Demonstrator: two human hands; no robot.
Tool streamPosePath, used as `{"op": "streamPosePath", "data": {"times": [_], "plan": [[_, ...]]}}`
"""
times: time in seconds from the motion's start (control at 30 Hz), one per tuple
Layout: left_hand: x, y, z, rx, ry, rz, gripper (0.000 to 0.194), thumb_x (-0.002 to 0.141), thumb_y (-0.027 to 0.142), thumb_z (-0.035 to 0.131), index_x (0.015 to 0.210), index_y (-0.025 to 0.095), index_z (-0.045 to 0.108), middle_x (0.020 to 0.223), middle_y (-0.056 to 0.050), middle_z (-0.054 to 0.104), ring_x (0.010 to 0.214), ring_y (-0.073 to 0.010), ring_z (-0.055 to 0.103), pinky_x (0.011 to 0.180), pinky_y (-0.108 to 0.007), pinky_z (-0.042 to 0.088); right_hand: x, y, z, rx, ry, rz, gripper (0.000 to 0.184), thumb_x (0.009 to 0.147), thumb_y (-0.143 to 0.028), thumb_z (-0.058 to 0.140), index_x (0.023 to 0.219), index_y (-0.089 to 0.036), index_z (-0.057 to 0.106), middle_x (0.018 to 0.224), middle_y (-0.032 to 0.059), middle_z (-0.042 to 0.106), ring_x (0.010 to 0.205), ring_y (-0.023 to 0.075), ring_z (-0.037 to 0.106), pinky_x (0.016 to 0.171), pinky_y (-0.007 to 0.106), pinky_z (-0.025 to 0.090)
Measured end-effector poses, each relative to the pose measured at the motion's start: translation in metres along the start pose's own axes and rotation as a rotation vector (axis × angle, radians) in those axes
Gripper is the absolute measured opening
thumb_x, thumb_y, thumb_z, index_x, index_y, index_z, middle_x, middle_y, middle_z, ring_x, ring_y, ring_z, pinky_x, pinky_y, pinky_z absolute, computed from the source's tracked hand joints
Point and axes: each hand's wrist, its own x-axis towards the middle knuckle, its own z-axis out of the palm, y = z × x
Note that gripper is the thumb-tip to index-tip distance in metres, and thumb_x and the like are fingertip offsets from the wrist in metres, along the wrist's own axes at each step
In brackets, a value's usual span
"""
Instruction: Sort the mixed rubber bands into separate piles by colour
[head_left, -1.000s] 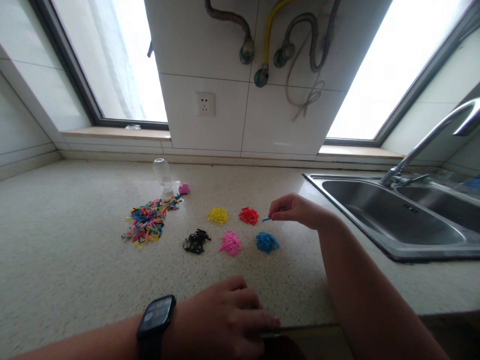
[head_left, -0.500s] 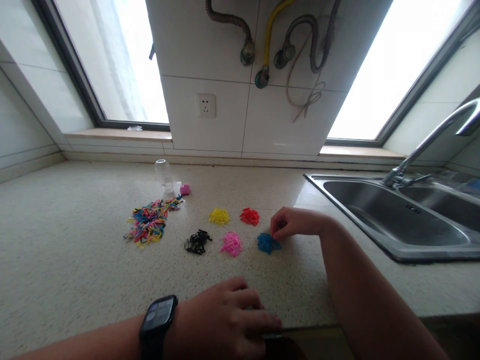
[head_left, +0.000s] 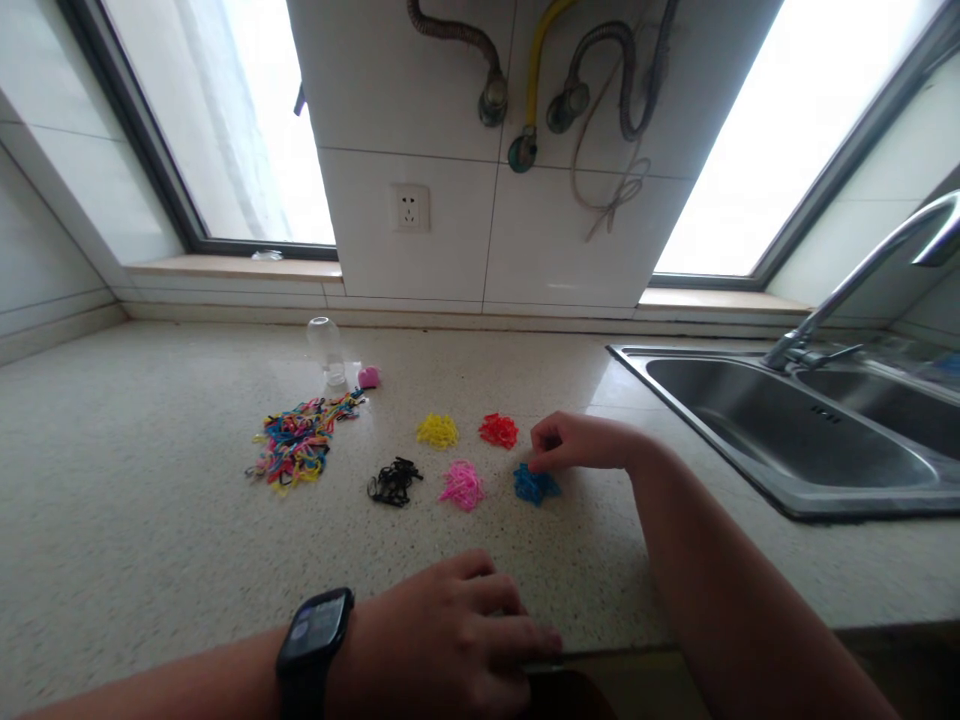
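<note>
1 blue pile [head_left: 535, 487], just under R grip [head_left: 576, 442], fingers curled, can't tell gap/hold

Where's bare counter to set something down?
The speckled pale counter is bare left of the tangled multicolour band pile, and behind the yellow band pile and red band pile toward the white tiled wall. Crowded: around the blue band pile, with the right hand at it, and where the clear container and small pink object sit behind the tangled pile.
</note>
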Motion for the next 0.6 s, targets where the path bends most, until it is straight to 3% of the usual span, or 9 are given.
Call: {"op": "streamPosePath", "data": {"times": [0.17,0.4,0.6], "plan": [[-0.0011,0.0001,0.0020,-0.013,0.013,0.003,0.020,0.098,0.027,0.056,0.085,0.024,0.071,0.132,0.008,0.060,0.093,-0.0140,0.055,0.075,-0.033,0.042,0.0054,-0.0037,0.0047,-0.079,0.023,0.004,0.047,0.071,-0.051,0.075,0.061,-0.020,0.041,0.055,-0.0077,0.036,0.055,0.0085,0.030,0.052,0.026,0.023],[-0.0018,-0.0002,0.0012,-0.029,0.004,0.005,0.026,0.101,0.026,0.050,0.086,0.024,0.071,0.134,0.008,0.059,0.093,-0.0145,0.054,0.076,-0.033,0.042,0.0068,-0.0030,0.0076,-0.124,0.039,-0.011,0.046,0.076,-0.053,0.069,0.062,-0.020,0.040,0.057,-0.0071,0.035,0.056,0.0090,0.029,0.052,0.026,0.023],[-0.0020,-0.0008,-0.0002,-0.031,-0.002,0.008,0.026,0.101,0.026,0.049,0.086,0.023,0.071,0.134,0.007,0.059,0.093,-0.0147,0.054,0.075,-0.034,0.042,0.0055,-0.0010,0.0053,-0.115,-0.004,0.015,0.048,0.072,-0.053,0.073,0.062,-0.020,0.039,0.056,-0.0075,0.036,0.055,0.0086,0.030,0.052,0.026,0.023]]}}
